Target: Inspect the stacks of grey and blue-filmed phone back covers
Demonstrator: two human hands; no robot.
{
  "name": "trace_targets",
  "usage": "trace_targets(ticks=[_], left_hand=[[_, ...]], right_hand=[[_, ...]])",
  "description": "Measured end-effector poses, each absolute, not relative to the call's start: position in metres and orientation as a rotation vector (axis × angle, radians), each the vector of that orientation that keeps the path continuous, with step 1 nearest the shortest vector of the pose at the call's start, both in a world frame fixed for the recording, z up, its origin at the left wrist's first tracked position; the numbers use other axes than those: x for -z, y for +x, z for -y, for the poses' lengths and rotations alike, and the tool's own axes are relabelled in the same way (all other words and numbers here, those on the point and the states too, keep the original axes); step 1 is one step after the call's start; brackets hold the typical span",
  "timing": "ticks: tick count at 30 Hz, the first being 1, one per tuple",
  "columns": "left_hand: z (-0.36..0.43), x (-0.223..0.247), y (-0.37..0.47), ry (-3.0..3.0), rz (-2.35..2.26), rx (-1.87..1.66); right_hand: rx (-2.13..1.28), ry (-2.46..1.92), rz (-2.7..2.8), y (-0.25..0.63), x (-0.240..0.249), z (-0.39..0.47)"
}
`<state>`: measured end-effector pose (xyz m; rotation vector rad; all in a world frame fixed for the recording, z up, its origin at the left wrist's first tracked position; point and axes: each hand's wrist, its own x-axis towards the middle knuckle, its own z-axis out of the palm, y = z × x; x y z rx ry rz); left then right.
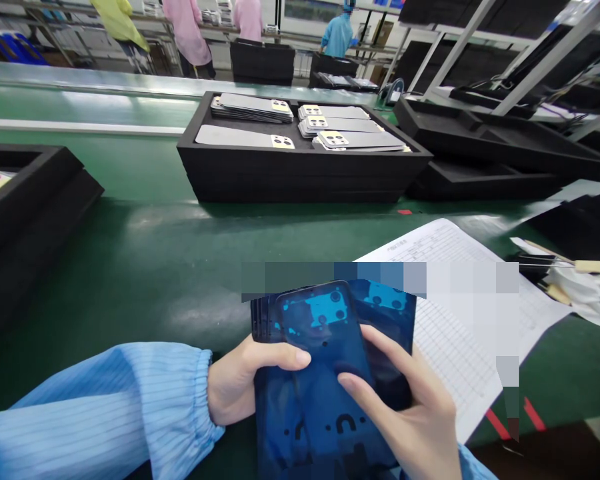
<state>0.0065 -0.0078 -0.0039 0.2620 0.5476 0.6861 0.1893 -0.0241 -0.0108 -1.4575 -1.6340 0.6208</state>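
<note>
A green desk (pixel 170 260) spreads beneath a black foam tray (pixel 300 175) of grey panels and a printed sheet (pixel 473 293). Nearer the wearer, dark-blue panels (pixel 280 413) fan out between two bare hands, the top panel's (pixel 330 400) long axis running away, its far end leaning left. The left hand (pixel 235 383) grips the left side, thumb pressed flat. The right hand (pixel 420 413), equally near, has its thumb and forefinger parted at the right edge; any pinch is unclear.

Both hands (pixel 280 360) (pixel 413 407) grip dark blue phone-like panels (pixel 325 387) above the green bench (pixel 145 280), with printed paper (pixel 460 333) beside the right one.
</note>
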Motion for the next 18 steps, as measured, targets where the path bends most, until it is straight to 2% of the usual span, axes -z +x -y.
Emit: trace_targets(ticks=[18], left_hand=[[0.0070,0.0039,0.0082,0.308,-0.588,-0.689]], right_hand=[[-0.658,-1.489,1.648,0.1894,0.0139,0.0244]])
